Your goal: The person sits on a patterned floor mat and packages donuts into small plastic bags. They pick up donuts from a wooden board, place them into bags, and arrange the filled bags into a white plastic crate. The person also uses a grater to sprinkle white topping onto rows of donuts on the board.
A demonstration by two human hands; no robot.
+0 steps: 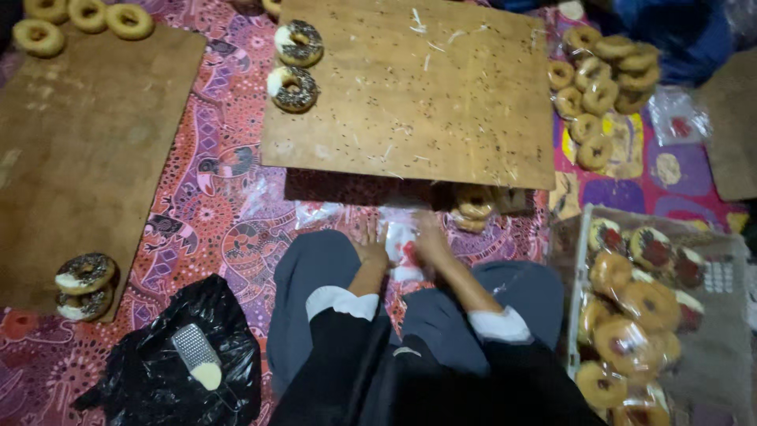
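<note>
Grip: small clear plastic bag [402, 248] pinched between left hand [369, 251] and right hand [430, 241], fingers closed on its edges. Bag held low above lap, just below near edge of wooden board [410, 95]. Judged best done with mouth kept spread and film held taut. Plain doughnuts [475, 207] seen just beyond right hand, under board edge; sprinkled doughnuts [296, 65] laid on board, well apart.
</note>
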